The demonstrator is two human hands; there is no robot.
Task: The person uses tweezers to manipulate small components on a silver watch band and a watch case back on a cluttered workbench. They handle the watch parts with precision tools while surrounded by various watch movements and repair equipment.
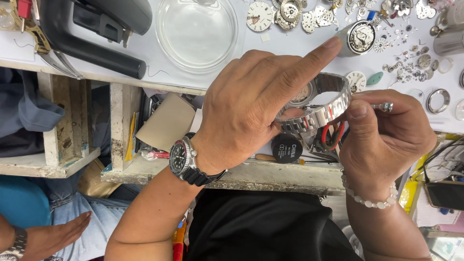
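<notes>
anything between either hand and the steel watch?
No. The left hand grips the watch directly, index finger raised; the right hand pinches its bracelet and also holds a small metal tool. Nothing visible intervenes.

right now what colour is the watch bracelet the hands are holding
Silver metal: the watch bracelet shows best in the head view.

Black-strapped wristwatch [182,159] on left wrist, pale bead bracelet [366,195] on right, black shirt [261,227].
</notes>
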